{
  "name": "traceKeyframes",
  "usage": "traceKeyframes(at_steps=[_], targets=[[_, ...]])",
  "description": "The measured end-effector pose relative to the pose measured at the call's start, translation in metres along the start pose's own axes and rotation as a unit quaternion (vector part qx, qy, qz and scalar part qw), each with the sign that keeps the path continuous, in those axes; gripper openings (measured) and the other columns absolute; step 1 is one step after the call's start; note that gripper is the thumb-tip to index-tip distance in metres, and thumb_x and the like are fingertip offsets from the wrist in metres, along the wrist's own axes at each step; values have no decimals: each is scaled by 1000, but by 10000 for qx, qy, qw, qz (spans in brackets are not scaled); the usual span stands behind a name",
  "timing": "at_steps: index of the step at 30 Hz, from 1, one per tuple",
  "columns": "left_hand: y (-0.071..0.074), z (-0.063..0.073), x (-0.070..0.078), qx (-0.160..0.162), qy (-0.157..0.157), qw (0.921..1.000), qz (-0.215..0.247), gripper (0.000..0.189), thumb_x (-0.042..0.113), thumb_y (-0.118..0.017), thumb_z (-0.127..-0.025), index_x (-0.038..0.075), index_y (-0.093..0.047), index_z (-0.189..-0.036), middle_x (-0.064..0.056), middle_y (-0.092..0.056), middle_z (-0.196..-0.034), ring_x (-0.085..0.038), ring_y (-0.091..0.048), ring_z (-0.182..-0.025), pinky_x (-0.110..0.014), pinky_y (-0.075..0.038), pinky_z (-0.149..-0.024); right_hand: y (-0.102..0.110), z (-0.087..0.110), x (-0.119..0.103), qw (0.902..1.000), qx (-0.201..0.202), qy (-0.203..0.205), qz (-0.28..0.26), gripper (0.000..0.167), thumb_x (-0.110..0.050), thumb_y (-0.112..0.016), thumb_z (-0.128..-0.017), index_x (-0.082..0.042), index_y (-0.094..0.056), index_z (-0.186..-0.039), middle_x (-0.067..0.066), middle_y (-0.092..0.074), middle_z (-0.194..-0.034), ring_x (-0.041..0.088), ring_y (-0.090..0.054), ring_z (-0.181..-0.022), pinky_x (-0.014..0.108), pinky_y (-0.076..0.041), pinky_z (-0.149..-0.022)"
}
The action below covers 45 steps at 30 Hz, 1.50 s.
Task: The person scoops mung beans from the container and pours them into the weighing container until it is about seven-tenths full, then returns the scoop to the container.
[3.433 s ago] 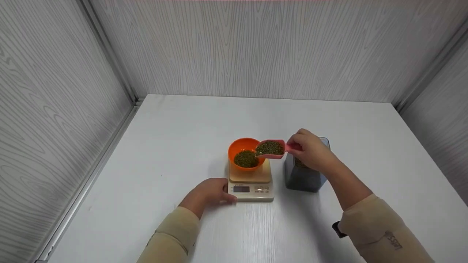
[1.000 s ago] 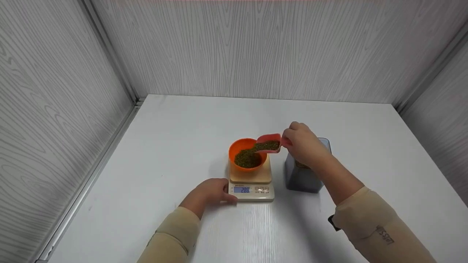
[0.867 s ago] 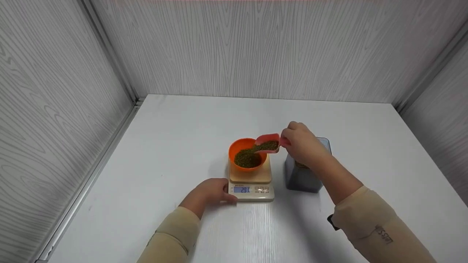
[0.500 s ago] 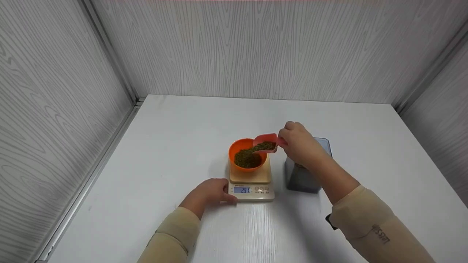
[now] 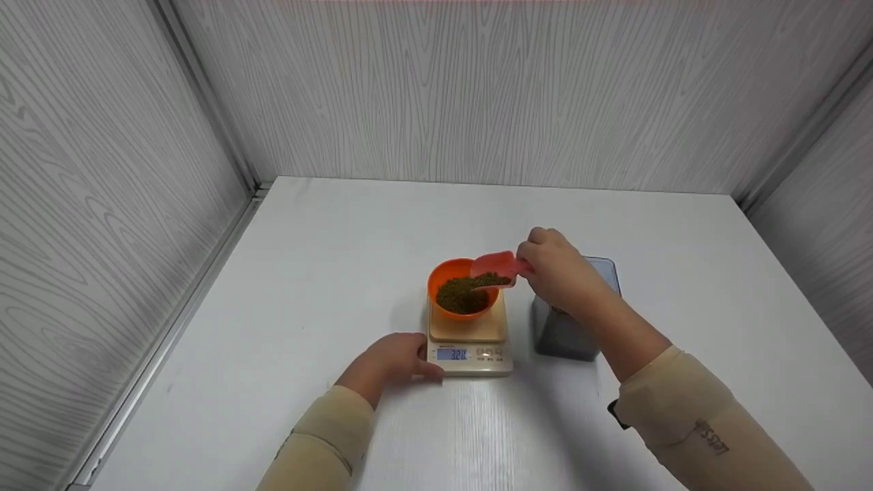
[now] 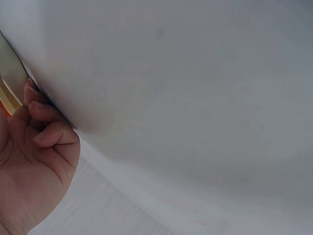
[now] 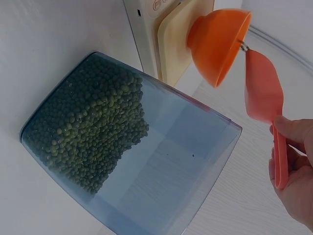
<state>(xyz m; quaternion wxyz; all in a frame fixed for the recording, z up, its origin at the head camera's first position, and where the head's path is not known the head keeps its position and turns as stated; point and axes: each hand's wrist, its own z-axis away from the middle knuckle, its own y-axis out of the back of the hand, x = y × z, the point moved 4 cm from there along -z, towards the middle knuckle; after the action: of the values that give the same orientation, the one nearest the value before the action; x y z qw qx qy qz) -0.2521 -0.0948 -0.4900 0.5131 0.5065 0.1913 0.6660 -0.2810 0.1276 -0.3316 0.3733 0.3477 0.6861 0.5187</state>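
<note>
My right hand (image 5: pixel 559 269) pinches the handle of a pink scoop (image 5: pixel 494 262), also seen in the right wrist view (image 7: pixel 264 88). The scoop tilts over the rim of an orange bowl (image 5: pixel 440 273), with green mung beans (image 5: pixel 460 296) sliding from its lip into the bowl. Beneath the bowl is a kitchen scale (image 5: pixel 470 368) with a lit display. Against the scale's front left corner, my left hand (image 5: pixel 392 358) holds its edge, thumb at the front and fingers along the side. In the left wrist view those fingers look curled.
To the right of the scale, under my right forearm, stands a clear open-topped container (image 7: pixel 166 147) partly filled with mung beans (image 7: pixel 93 117). White table surface (image 5: pixel 327 259) extends around these things, with wood-grain panels (image 5: pixel 450 95) behind and at both sides.
The scoop has moved left over the bowl and tipped further. Fewer beans lie in it, and the bowl's heap has grown. The scale's display has lit and its digits have changed. My left hand stays put.
</note>
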Motion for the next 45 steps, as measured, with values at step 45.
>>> traceKeyframes(at_steps=[45], targets=[[0,0,0,61,-148,9999,-18,40,47,-74,-70,16,-51,-80,3,-47,-71,-16,-46,-72,-31,-35,-63,17,13,22,9971,714,63,-250,14,-3,-67,-80,-4,-64,-93,9,-53,-89,23,-48,-87,35,-49,-75]])
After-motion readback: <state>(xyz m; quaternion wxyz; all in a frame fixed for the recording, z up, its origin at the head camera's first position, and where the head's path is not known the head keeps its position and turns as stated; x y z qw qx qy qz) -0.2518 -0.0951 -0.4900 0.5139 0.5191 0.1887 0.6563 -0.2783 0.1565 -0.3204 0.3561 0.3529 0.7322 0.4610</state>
